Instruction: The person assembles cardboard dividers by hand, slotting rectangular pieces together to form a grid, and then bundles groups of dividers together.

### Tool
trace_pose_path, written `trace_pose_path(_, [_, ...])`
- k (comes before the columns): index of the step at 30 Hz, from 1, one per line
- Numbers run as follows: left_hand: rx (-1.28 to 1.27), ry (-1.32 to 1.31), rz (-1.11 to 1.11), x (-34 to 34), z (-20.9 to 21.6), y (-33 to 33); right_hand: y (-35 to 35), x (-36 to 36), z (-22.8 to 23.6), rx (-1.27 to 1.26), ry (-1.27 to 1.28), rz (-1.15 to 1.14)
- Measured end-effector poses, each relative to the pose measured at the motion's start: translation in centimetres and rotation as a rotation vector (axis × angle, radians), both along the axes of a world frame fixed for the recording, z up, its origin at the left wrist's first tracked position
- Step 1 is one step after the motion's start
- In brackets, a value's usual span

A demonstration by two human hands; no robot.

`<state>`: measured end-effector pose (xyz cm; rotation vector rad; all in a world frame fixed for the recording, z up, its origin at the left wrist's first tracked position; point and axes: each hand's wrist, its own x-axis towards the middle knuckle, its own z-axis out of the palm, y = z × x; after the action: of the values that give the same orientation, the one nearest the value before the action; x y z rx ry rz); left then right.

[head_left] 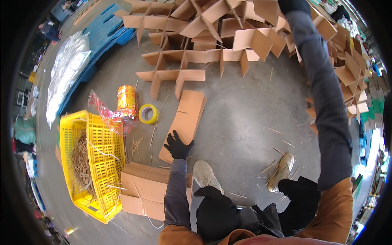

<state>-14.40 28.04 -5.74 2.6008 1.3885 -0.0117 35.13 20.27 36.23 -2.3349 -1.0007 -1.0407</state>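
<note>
My left hand [178, 146], in a black glove, lies with its fingers spread on a small stack of flat brown cardboard strips [188, 107]; the top strip has a slot cut in it. My right arm stretches far forward and to the right. At the top edge my right hand [295, 5], also black-gloved, is beside the assembled cardboard dividers [212, 22]; its fingers are cut off by the frame, so any hold is hidden. These interlocked dividers stand in a loose heap on the floor across the far side. Just left of my left forearm sits a bundle of cardboard sheets [149, 185].
A yellow plastic crate [92, 163] with brown scraps stands at left. Near it are a roll of yellow tape [148, 114] and a red-and-yellow wrapped roll [126, 98]. A blue pallet [102, 36] bears white plastic. More dividers [349, 75] pile up at right. Cardboard slivers litter the floor.
</note>
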Motion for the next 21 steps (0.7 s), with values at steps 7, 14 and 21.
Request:
trace_pose_path(7, [-0.333,-0.290,-0.434,5.5,6.5,-11.3,-10.3,-23.3,-34.5,0.283,1.617,0.079])
trace_pose_path(14, [0.126,-0.108,0.079,3.5,-0.9,2.1,-27.2,-26.6,-40.9,-0.081,1.270,-0.168])
trace_pose_path(21, [-0.185,-0.266,-0.322,10.0,1.8,-4.5,-25.7,-29.4,-35.6,0.039,1.160,-0.242])
